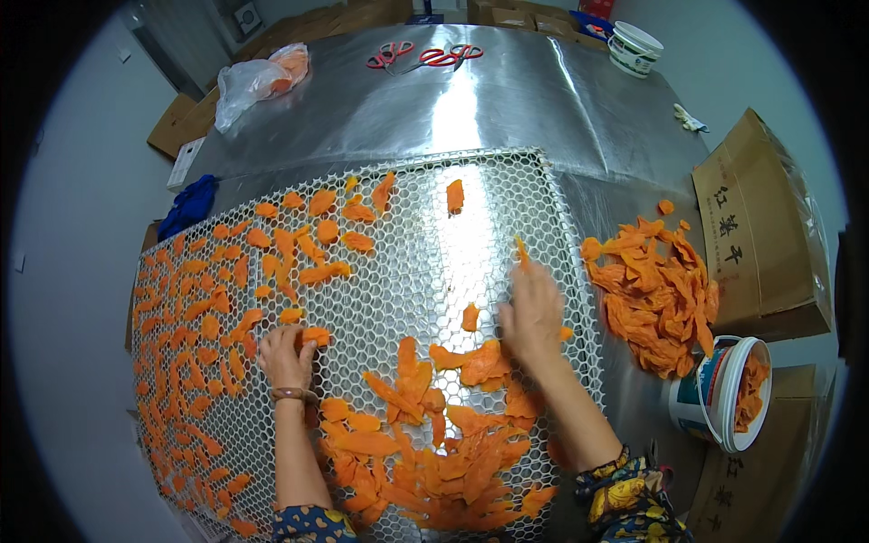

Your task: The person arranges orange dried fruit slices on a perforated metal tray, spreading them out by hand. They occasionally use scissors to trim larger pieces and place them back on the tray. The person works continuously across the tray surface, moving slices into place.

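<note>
A white honeycomb mesh rack [407, 292] lies before me on a metal table. My left hand [284, 360], with a bracelet at its wrist, rests over the mesh. Its thumb and fingers pinch an orange sweet potato slice [316, 336]. Farther right, my right hand [536, 312] is blurred, and a narrow orange slice [521, 252] juts from its fingertips. Close to me, a heap of slices [434, 468] lies on the mesh between my forearms. Many separate slices [197, 309] are spread over the left part, and a single slice [455, 196] lies near the far edge.
Right of the rack, a large pile of slices [658, 292] lies on the metal table [380, 108]. A bucket [719, 394] holding slices lies tipped beside cardboard boxes [753, 231]. Red-handled scissors [434, 58], a plastic bag [254, 85], a white bucket [634, 51] and a glove [690, 119] sit farther off.
</note>
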Available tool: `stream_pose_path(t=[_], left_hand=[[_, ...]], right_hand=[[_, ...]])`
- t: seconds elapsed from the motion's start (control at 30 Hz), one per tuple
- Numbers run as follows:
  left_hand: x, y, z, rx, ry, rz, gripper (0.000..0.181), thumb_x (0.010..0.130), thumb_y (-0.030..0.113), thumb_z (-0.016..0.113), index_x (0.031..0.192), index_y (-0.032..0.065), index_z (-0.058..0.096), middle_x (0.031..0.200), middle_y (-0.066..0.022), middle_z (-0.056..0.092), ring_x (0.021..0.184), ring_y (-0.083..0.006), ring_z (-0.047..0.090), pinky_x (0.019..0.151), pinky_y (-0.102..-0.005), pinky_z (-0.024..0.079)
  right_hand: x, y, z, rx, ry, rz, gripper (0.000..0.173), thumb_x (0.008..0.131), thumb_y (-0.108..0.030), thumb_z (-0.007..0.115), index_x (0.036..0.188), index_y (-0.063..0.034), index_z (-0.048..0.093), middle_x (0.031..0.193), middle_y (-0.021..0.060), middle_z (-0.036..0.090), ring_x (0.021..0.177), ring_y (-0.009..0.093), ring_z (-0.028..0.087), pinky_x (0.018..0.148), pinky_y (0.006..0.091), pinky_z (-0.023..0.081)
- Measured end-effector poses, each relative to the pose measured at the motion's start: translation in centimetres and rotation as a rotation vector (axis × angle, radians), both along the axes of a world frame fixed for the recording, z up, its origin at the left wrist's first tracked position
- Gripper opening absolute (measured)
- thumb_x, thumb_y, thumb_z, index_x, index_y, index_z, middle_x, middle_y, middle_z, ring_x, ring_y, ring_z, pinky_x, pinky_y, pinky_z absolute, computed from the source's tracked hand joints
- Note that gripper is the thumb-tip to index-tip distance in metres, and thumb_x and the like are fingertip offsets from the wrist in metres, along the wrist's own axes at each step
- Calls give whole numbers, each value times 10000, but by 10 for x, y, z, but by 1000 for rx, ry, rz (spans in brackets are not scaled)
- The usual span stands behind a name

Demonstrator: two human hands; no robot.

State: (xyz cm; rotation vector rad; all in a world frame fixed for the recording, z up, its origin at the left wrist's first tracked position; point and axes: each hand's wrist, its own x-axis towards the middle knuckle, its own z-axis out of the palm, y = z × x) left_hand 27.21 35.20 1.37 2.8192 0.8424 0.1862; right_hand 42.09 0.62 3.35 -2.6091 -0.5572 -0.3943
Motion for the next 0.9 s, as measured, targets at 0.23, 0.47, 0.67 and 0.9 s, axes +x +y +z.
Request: stream_pose_path(t=[0.23, 0.47, 0.67, 0.9], left_hand=[[-17, -24, 1, 58, -234, 50, 281, 762, 192, 758, 882, 63, 539, 872, -83, 523, 918, -296, 470, 757, -434, 432], [-65, -32, 5, -140, -274, -106, 203, 892, 191, 624, 951, 28, 519, 796, -144, 528, 767, -328, 537, 643, -398, 449], [-108, -65, 26, -407, -302, -44, 279, 968, 243, 500, 1150, 41, 562, 1100, -119, 607, 974, -210, 602, 806, -347, 483], [-91, -83, 55, -374, -276, -180, 216, 918, 110, 534, 1096, 59, 645, 1241, -195, 551, 1174, -323, 522, 930, -381, 457]], right_hand=[[-20, -30, -24, 237, 157, 61, 301, 819, -64, 621, 1114, -65, 563, 1183, 140, 515, 1214, 359, 430, 1071, 477, 255], [-47, -17, 42, 413, 718, 325, 396, 913, -214, 555, 1263, -30, 520, 1318, 191, 506, 1193, 352, 482, 1019, 455, 369], [54, -16, -24, -48, -64, -140, 323, 810, -164, 661, 1068, -4, 553, 1226, 183, 518, 1259, 351, 398, 1051, 536, 265], [67, -13, -44, 23, -176, -76, 178, 731, -115, 685, 874, -43, 605, 1007, 103, 543, 996, 266, 489, 907, 439, 359]])
